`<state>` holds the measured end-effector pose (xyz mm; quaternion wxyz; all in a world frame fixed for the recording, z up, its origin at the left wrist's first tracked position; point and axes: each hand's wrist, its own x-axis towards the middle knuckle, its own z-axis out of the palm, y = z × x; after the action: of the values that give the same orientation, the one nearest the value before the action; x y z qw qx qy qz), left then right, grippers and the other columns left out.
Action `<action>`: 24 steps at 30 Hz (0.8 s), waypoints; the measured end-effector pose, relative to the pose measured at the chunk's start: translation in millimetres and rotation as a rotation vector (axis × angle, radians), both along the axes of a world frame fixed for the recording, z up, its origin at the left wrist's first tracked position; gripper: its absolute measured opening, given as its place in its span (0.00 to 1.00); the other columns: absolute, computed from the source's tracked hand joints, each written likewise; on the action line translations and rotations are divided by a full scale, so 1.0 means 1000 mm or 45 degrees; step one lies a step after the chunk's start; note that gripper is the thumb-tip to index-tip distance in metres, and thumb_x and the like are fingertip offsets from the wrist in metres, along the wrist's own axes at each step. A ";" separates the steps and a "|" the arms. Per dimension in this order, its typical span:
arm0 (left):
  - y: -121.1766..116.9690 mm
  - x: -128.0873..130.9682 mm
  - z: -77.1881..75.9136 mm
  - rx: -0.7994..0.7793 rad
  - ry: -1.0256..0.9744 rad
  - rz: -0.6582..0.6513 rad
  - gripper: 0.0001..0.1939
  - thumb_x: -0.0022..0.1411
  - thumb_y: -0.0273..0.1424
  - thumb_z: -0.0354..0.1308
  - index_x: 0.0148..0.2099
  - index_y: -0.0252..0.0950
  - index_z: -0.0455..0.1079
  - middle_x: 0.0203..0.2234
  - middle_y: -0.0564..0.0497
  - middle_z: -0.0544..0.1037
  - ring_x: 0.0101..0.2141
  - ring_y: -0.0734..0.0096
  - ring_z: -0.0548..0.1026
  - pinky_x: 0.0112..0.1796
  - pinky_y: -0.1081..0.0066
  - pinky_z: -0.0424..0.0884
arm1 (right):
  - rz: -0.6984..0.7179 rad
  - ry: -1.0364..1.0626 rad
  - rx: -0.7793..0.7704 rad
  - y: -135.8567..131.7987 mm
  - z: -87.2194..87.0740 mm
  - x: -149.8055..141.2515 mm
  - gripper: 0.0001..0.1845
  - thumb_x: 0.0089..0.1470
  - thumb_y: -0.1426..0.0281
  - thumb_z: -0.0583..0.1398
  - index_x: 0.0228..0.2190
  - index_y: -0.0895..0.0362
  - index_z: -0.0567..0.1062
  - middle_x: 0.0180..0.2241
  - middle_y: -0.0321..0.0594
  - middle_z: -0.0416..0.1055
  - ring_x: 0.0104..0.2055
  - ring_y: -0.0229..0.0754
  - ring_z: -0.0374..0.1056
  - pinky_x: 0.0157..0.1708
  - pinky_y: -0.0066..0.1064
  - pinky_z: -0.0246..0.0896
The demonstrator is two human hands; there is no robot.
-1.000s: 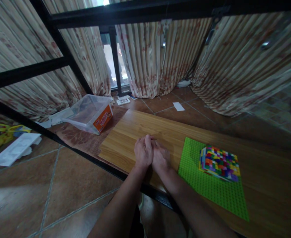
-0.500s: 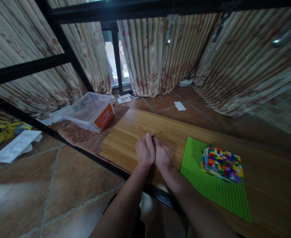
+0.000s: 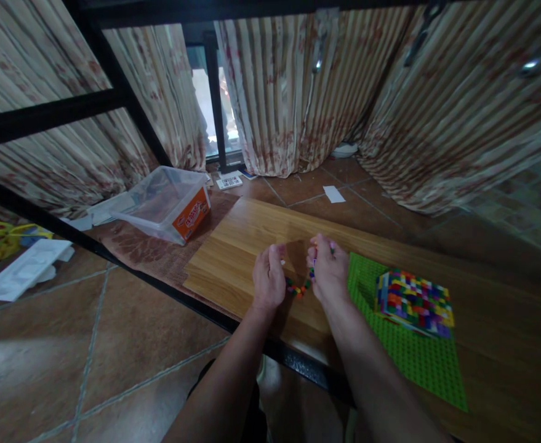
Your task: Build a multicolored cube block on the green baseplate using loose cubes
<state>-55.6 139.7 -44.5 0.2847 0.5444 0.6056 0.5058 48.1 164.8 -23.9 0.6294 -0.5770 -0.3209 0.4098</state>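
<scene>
My left hand (image 3: 269, 280) is above the wooden board with its fingers curled inward. A small pale spot shows by its fingertips, but what it holds is hidden. My right hand (image 3: 331, 271) is closed around several small coloured pieces, pink, purple and green, that look like toy bricks. Between the hands runs a curved row of small coloured pieces (image 3: 300, 291); I cannot tell whether they are linked or loose. To the right of my right hand lies a green studded baseplate (image 3: 418, 363), and on it a multicoloured block of toy bricks (image 3: 415, 301).
The wooden board (image 3: 233, 246) lies across a black metal frame (image 3: 298, 367). A clear plastic box (image 3: 159, 203) with an orange label stands at the left on a brown mat (image 3: 136, 249). White moulded packaging (image 3: 25, 271) is on the tiled floor. Striped curtains (image 3: 270, 92) hang behind.
My hands were clasped together and have moved apart, the right one going right and slightly up. Small coloured pieces now show between them and in my right hand.
</scene>
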 end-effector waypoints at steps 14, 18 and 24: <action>-0.013 0.032 0.003 0.016 -0.186 -0.102 0.23 0.72 0.40 0.38 0.54 0.36 0.69 0.50 0.43 0.77 0.52 0.64 0.74 0.55 0.63 0.67 | -0.051 0.325 0.063 0.005 -0.010 -0.017 0.19 0.48 0.51 0.61 0.26 0.55 0.68 0.14 0.23 0.59 0.15 0.30 0.54 0.16 0.24 0.49; -0.008 0.033 0.006 0.033 -0.395 -0.037 0.23 0.71 0.42 0.39 0.54 0.35 0.68 0.50 0.42 0.77 0.51 0.64 0.74 0.54 0.62 0.67 | 0.011 0.579 0.015 0.007 0.004 -0.017 0.21 0.49 0.50 0.61 0.25 0.54 0.65 0.13 0.21 0.55 0.14 0.29 0.49 0.16 0.23 0.46; -0.020 0.042 0.041 -0.007 -0.875 0.006 0.24 0.71 0.43 0.38 0.54 0.37 0.69 0.53 0.43 0.75 0.54 0.64 0.73 0.56 0.62 0.67 | 0.161 0.824 0.010 -0.018 0.036 0.003 0.17 0.51 0.55 0.61 0.27 0.54 0.65 0.15 0.19 0.49 0.14 0.29 0.45 0.16 0.23 0.46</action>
<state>-13.2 120.2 -4.0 0.4723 0.3400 0.4770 0.6586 51.0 146.7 12.1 0.6743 -0.3934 -0.1410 0.6088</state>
